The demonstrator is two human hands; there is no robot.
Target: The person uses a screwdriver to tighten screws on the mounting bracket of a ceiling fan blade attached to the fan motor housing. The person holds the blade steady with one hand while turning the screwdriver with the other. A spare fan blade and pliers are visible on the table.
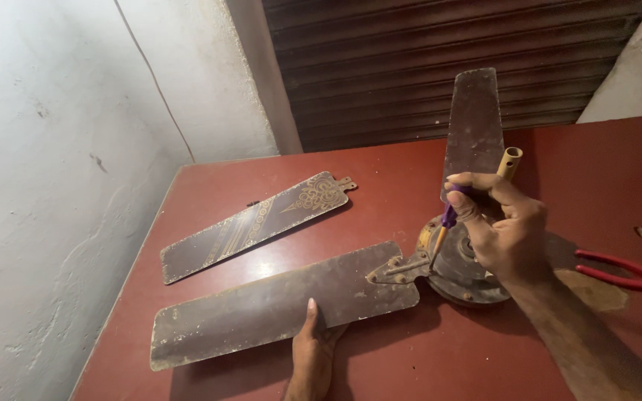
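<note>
Fingers (477, 189) of the right hand (503, 230) clamp a purple screwdriver (446, 223) at the blade bracket (399, 269) mid-bench; left hand (313, 349) pins that fan blade (276, 308). Unscrewing, I judge; next needs steady turning.

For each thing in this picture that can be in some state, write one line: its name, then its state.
Left hand: pressing the attached blade's edge.
Right hand: gripping the screwdriver.
Screwdriver: tip down at the blade bracket.
Attached blade: flat, bolted to the motor hub.
Motor hub: resting on the table.
Loose blade: detached, lying flat.
Pliers: lying untouched, handles slightly apart.
Table: bearing everything.
</note>
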